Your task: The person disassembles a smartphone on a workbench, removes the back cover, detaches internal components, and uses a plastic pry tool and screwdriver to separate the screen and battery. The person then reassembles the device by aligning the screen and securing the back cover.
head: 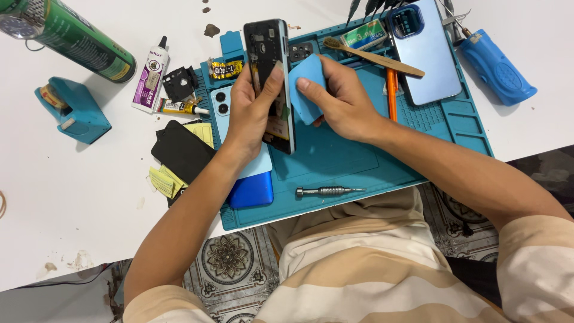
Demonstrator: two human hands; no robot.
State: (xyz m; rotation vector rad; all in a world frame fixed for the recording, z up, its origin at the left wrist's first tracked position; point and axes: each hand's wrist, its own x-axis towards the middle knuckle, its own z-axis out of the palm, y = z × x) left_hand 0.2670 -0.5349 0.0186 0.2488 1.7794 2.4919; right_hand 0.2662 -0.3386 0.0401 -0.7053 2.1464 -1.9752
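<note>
Opened phone (270, 84) — edge-prying step, judged.
Left hand (251, 110) clamped on it, upright; right hand (335, 98) pinches blue pick (306, 84) against its edge — next calls for gentle sliding over the mat (335, 161).

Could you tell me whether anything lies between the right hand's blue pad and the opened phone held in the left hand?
Nothing visible does: the blue pad in the right hand sits right against the opened phone gripped by the left hand.
</note>
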